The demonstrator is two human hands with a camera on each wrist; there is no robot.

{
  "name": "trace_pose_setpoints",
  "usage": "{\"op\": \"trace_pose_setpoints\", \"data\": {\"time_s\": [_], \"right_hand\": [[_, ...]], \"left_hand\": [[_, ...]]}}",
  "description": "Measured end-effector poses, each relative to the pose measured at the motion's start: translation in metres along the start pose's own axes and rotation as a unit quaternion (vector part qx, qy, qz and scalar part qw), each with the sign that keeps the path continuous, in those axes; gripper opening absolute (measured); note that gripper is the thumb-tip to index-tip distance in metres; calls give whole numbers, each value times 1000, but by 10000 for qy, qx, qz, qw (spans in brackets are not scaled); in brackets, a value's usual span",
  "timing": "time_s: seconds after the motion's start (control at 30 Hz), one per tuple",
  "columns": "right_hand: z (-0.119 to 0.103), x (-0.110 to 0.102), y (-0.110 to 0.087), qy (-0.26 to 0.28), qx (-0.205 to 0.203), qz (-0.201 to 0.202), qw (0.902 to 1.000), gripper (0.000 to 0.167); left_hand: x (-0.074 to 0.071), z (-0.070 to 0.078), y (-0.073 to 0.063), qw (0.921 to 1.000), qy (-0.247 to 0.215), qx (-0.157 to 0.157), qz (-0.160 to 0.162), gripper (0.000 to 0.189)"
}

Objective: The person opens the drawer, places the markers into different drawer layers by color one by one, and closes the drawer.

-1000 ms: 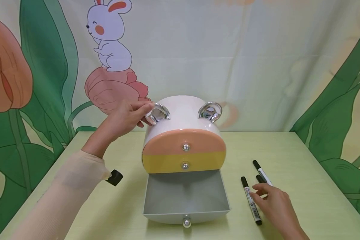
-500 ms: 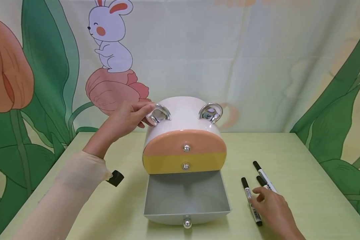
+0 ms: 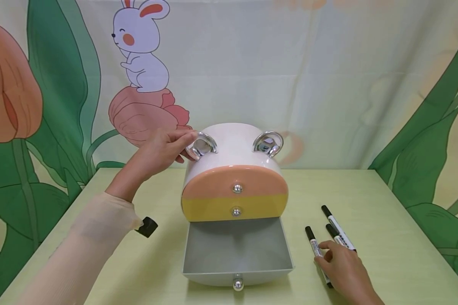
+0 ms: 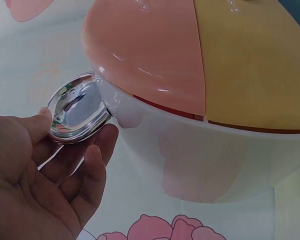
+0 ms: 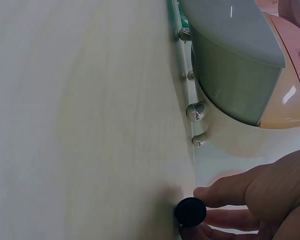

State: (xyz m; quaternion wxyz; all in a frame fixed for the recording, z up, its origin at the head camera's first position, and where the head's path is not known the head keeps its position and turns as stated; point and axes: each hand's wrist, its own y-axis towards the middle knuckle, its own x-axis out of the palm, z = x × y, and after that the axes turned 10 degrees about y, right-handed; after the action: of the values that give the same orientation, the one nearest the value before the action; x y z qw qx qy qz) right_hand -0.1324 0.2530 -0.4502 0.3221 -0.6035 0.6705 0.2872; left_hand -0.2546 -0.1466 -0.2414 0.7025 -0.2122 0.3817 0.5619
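A small rounded drawer cabinet (image 3: 234,140) has a white body and silver ears on top. Its orange drawer (image 3: 213,180) and yellow drawer (image 3: 210,207) are closed; the grey bottom drawer (image 3: 236,250) is pulled out with nothing visible inside. My left hand (image 3: 158,150) pinches the silver ear (image 4: 77,107) on the left between thumb and fingers. On the right, my right hand (image 3: 345,267) pinches a black-capped marker (image 3: 315,248) lying along the table. The marker's black end (image 5: 190,212) shows between thumb and fingers in the right wrist view; its middle is partly hidden.
Two more markers lie just beyond my right hand: a longer-showing marker (image 3: 339,231) and a second marker (image 3: 333,231) close beside it. A black object (image 3: 147,227) sits at my left sleeve. Behind the table (image 3: 385,212) hangs a printed cloth (image 3: 347,84).
My right hand has shifted left onto the nearest marker and closed its fingers on it, nudging it slightly. My left hand stays on the ear.
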Motion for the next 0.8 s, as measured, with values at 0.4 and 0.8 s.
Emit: {"op": "trace_pose_setpoints", "data": {"time_s": [0.4, 0.8], "right_hand": [[-1, -3, 2, -15, 336, -412, 9986, 39], [-17, -26, -4, 497, 356, -585, 9964, 44]], "left_hand": [[0, 1, -1, 9998, -27, 172, 32, 45], [0, 1, -1, 9998, -46, 186, -11, 45]]}}
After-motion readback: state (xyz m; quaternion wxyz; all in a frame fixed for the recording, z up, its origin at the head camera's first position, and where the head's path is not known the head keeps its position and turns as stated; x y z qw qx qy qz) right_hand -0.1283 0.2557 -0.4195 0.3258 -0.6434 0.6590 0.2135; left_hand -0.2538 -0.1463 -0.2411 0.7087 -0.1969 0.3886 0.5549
